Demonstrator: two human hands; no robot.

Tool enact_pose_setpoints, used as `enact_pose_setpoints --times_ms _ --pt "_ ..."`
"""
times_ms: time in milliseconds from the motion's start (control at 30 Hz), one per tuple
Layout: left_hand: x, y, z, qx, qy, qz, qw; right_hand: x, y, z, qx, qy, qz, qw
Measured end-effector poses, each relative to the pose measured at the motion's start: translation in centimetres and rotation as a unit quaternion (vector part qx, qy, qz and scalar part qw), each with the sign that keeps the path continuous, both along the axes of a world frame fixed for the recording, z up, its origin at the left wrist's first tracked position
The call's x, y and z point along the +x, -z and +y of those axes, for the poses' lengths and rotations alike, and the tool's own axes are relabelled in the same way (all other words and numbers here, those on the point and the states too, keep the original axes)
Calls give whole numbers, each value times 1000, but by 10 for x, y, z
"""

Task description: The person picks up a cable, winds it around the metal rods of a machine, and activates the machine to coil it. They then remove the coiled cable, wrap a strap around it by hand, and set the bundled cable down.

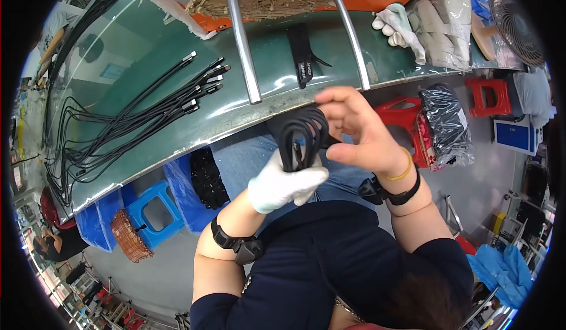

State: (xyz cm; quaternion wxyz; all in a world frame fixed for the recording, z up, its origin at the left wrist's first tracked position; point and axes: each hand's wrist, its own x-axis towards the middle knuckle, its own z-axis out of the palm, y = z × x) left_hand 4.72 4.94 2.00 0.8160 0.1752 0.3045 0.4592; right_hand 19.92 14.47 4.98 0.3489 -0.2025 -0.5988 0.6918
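A coiled black cable (pixel 303 131) is held upright in front of my body, just off the table's near edge. My left hand (pixel 286 182), in a white glove, grips the lower part of the coil. To the right of the loops is my bare right hand (pixel 359 131), its thumb and fingers apart. A dark piece, perhaps a strap, shows between that hand and the coil; whether I touch it is unclear. Black cable ties (pixel 302 56) lie on the green table (pixel 271 41). Many loose black cables (pixel 147 103) with metal plugs spread over its left side.
Two metal rods (pixel 243 41) reach across the table toward me. A white glove (pixel 400 30) and a clear plastic bag (pixel 439 23) lie at the right, near a fan (pixel 517 26). Below the edge stand a blue stool (pixel 154 207), a wicker basket (pixel 130 237) and red stools (pixel 488 97).
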Motion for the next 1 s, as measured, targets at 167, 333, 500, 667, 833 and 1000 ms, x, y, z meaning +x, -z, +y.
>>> enact_pose_setpoints --times_ms 167,333,500,667,833,1000 --pt "-4 -8 5 -17 -30 14 999 8 7 -5 -7 -50 -100 994" --pt "-14 -6 4 -57 -10 33 998 24 -10 -2 187 -103 -152 965" --pt "-23 -2 16 -52 140 87 985 42 -16 -1 336 -205 -110 913" --pt "11 -1 16 329 296 583 681 26 -40 6 466 -345 -225 783" --pt "18 -11 24 317 333 614 641 21 0 22 63 -331 -155 929" --pt "-1 -5 22 189 245 185 933 13 21 27 -119 -275 -16 954"
